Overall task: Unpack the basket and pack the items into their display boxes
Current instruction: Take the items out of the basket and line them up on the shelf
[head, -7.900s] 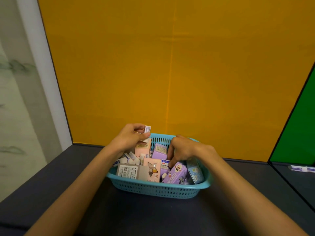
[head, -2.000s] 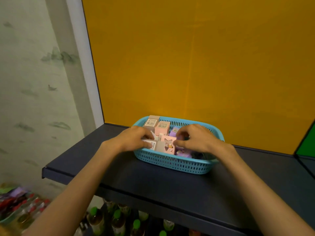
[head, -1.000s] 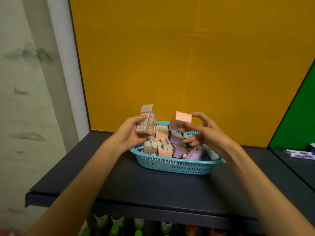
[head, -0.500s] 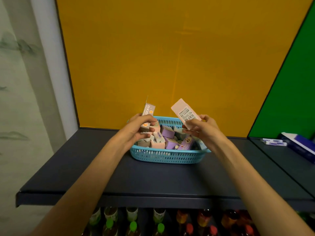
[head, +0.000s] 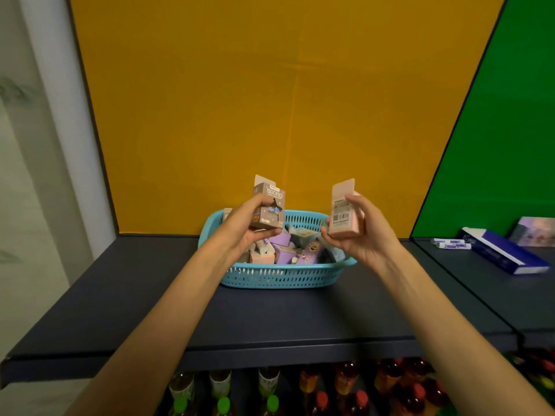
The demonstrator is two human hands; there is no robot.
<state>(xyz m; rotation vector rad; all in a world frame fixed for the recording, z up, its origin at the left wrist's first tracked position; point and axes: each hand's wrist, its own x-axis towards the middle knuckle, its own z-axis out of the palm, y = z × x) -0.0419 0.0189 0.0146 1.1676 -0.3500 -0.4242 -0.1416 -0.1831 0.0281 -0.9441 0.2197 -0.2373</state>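
A turquoise plastic basket [head: 279, 277] stands on the dark shelf [head: 150, 307], holding several small purple, pink and blue boxes [head: 285, 250]. Above its left end my left hand [head: 240, 229] grips a small grey-brown box [head: 268, 210] with its top flap up. Above the right end my right hand [head: 363, 232] holds a pink box [head: 342, 217], flap open, printed back facing me. Both boxes are lifted clear of the basket.
A yellow back panel rises behind the basket; a green panel stands to the right. On the right-hand shelf lie a dark blue flat box [head: 507, 253], white tubes [head: 450, 244] and a purple card [head: 534, 235]. Bottles [head: 330, 391] fill the level below the shelf edge.
Both hands lifted a box each out of the basket and turned them upright. The view has swung right and pulled back, showing the green panel and blue box.
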